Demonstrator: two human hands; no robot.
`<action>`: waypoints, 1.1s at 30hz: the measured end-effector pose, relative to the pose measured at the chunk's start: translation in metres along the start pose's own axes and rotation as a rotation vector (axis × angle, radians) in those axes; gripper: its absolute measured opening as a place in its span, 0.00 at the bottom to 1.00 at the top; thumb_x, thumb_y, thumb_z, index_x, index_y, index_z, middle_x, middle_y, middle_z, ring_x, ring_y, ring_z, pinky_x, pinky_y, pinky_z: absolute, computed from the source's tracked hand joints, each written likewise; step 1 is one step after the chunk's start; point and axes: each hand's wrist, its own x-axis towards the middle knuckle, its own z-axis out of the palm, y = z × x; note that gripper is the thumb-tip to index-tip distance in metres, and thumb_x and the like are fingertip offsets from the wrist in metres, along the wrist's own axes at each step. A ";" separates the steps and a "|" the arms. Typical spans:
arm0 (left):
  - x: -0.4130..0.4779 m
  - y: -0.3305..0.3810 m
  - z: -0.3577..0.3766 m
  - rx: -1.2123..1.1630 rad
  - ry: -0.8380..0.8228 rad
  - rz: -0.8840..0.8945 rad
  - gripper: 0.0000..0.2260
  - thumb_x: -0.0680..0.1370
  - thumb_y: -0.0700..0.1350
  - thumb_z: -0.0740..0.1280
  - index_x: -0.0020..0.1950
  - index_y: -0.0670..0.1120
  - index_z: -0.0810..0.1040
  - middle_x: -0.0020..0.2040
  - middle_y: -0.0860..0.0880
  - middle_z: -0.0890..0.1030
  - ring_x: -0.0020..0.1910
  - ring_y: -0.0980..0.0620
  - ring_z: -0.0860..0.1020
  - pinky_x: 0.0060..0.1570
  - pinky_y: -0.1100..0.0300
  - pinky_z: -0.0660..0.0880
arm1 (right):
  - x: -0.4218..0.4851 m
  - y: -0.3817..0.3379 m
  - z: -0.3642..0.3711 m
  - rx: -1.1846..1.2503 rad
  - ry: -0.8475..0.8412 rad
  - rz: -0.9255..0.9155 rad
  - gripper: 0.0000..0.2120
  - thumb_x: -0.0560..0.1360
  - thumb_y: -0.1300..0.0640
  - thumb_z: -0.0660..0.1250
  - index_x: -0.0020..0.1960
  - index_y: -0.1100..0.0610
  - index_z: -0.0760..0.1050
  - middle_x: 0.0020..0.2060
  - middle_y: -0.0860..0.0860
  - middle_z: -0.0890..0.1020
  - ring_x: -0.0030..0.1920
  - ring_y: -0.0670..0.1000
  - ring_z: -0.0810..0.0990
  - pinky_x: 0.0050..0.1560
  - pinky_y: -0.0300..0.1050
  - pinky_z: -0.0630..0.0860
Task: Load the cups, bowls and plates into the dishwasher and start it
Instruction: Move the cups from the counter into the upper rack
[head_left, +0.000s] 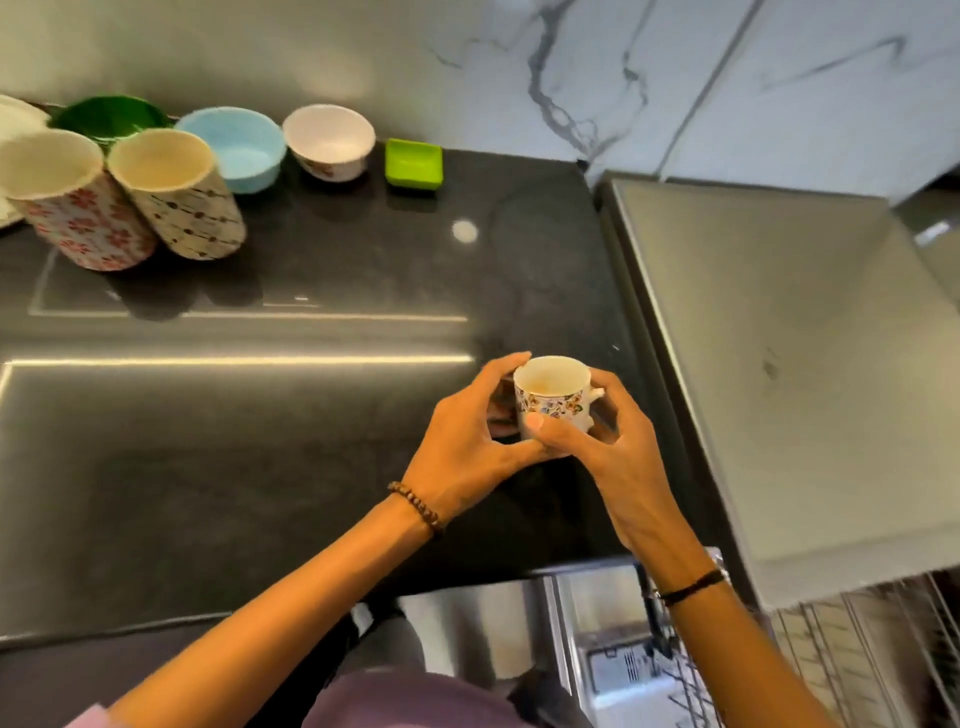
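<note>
- The dark counter (260, 441) fills most of the view; its right edge meets a grey steel appliance top (779, 364), and below its near edge the open dishwasher (613, 665) shows, with wire rack (857, 665) tines at the bottom right.
- Along the counter's far left corner stand the dishes not yet loaded: a red-flowered tumbler (78, 208), touching a dotted tumbler (182, 202), with a green bowl (111, 117) behind them, a blue bowl (234, 148) beside that, then a white bowl (330, 140) and a small lime square dish (413, 163). A white plate (15, 119) edge shows at the far left.
- The floral teacup (553, 397) is near the counter's right edge, towards the near side, held between both hands; whether its base rests on the counter I cannot tell.
- The left hand (467, 441) wraps the cup's left wall, fingers curled round it; the right hand (613, 436) closes on the handle side, thumb across the front.
- Judged stage: early loading, one cup in hand and most ware waiting.
- Risks: a brownish film inside the cup suggests dregs, which could drip when it is tipped. Swinging it down past the counter's near edge could knock the handle on the stone or the rack. Passing it to one hand could loosen the hold on the glazed wall.
</note>
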 end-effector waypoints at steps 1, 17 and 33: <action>-0.005 0.003 0.017 0.006 -0.028 0.001 0.35 0.68 0.48 0.78 0.71 0.52 0.67 0.60 0.54 0.79 0.56 0.60 0.79 0.55 0.65 0.77 | -0.012 0.006 -0.016 -0.003 0.026 0.007 0.31 0.62 0.44 0.79 0.63 0.48 0.75 0.55 0.45 0.82 0.57 0.47 0.81 0.51 0.42 0.81; -0.096 0.017 0.315 0.022 -0.199 -0.097 0.33 0.68 0.46 0.78 0.67 0.60 0.65 0.53 0.62 0.77 0.51 0.68 0.78 0.47 0.73 0.75 | -0.180 0.129 -0.262 0.129 0.198 0.142 0.32 0.61 0.45 0.79 0.63 0.46 0.76 0.56 0.48 0.83 0.56 0.48 0.82 0.48 0.42 0.82; -0.060 -0.115 0.408 1.145 -0.847 -0.131 0.22 0.77 0.48 0.66 0.70 0.47 0.67 0.60 0.47 0.77 0.56 0.47 0.77 0.55 0.51 0.77 | -0.145 0.313 -0.396 -0.397 0.114 0.298 0.34 0.64 0.48 0.81 0.66 0.46 0.73 0.60 0.50 0.78 0.55 0.50 0.79 0.53 0.44 0.78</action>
